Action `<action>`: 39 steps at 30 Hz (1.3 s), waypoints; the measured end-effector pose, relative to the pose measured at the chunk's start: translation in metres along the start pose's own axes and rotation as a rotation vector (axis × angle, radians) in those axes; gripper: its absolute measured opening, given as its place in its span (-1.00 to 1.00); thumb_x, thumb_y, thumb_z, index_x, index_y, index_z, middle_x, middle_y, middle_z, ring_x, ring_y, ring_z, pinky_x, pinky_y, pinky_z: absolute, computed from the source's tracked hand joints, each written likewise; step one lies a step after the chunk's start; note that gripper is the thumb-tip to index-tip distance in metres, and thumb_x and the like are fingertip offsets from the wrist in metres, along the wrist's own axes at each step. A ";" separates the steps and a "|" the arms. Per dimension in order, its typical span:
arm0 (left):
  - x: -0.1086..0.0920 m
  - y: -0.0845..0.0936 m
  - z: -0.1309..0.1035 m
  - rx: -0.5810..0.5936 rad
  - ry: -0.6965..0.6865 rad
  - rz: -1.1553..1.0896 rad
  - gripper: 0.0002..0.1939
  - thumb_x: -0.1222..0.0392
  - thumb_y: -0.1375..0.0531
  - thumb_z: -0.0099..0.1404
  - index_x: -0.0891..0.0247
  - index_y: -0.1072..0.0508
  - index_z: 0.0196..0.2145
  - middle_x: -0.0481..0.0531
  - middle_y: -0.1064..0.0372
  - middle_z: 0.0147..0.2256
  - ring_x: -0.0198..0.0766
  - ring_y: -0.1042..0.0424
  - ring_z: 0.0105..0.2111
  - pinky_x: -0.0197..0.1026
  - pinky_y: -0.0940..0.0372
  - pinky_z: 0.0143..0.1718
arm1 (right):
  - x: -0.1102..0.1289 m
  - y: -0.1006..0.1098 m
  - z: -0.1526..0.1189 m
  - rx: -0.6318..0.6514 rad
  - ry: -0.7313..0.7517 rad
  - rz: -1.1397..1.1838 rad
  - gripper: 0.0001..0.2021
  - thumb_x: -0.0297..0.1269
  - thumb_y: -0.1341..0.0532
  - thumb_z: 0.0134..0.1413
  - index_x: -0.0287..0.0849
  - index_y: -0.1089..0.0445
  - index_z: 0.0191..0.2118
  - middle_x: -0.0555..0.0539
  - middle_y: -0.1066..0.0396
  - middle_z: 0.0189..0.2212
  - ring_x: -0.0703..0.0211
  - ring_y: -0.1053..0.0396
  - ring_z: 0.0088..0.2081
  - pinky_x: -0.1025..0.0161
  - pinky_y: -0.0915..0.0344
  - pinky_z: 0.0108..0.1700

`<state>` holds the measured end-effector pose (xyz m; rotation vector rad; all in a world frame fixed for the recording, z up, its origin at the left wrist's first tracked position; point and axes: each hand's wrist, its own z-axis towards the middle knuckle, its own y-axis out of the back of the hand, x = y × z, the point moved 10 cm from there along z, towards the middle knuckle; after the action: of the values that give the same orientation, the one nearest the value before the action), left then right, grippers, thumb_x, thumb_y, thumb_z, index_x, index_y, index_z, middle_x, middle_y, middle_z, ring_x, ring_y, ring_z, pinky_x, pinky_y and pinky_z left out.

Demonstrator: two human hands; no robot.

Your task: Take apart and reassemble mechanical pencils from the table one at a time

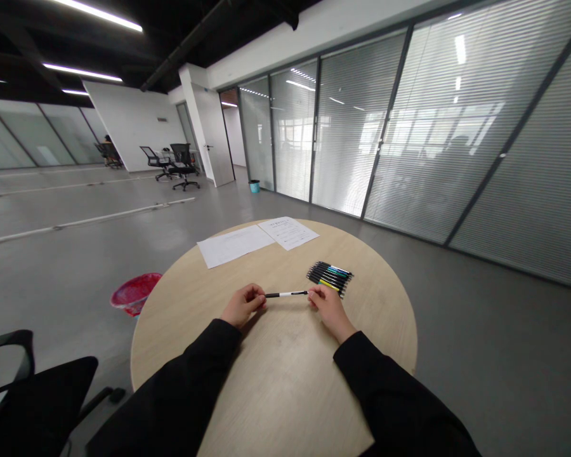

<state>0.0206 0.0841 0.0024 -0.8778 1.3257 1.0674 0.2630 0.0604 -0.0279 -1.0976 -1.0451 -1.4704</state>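
A black pen point(286, 294) with a white middle section lies level between my two hands, in front of me over the round table point(285, 374). My left hand point(243, 304) pinches its left end, fingers closed. At its right end, the fingertips of my right hand point(329, 307) are closed on it too. Just beyond my right hand, a row of several pens point(328, 274) rests side by side on the tabletop. Most of these are black, with some blue, green and yellow parts. My right hand hides part of the row's near edge.
Two printed paper sheets point(238, 245) lie at the table's far side. A red-lined bin point(136, 293) stands on the floor to the left, near a black chair point(38, 400). Glass partitions with blinds point(352, 127) run along the right.
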 end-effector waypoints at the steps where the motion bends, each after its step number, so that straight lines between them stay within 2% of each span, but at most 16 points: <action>1: -0.001 0.000 0.000 0.000 0.002 0.001 -0.63 -0.01 -0.40 0.02 0.28 -0.37 -0.40 -0.11 -0.40 -0.56 -0.33 -0.41 -0.54 -0.27 -0.28 -0.44 | 0.001 0.000 0.000 0.000 0.002 -0.004 -0.78 -0.10 -0.23 0.07 -0.18 -0.43 -0.36 -0.04 -0.43 -0.48 0.17 -0.36 -0.46 0.26 -0.27 -0.38; 28: -0.001 0.000 0.000 -0.011 -0.002 -0.001 -0.64 0.02 -0.40 0.00 0.28 -0.37 -0.41 -0.10 -0.41 -0.57 -0.34 -0.40 -0.55 -0.28 -0.27 -0.45 | 0.000 -0.001 -0.001 0.000 0.004 -0.003 -0.75 -0.07 -0.21 0.08 -0.16 -0.39 -0.40 -0.01 -0.39 -0.52 0.21 -0.30 -0.50 0.28 -0.23 -0.43; 39: 0.001 0.000 0.000 -0.001 0.010 0.033 -0.64 -0.02 -0.39 0.02 0.28 -0.38 -0.43 -0.05 -0.45 -0.56 -0.31 -0.43 -0.54 -0.26 -0.29 -0.45 | -0.004 -0.001 0.002 -0.015 -0.024 0.089 -0.75 -0.14 -0.29 -0.03 -0.17 -0.43 -0.26 -0.05 -0.45 -0.43 0.17 -0.36 -0.46 0.25 -0.27 -0.40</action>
<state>0.0203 0.0839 0.0018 -0.8658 1.3523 1.0911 0.2628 0.0628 -0.0315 -1.1604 -0.9907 -1.3994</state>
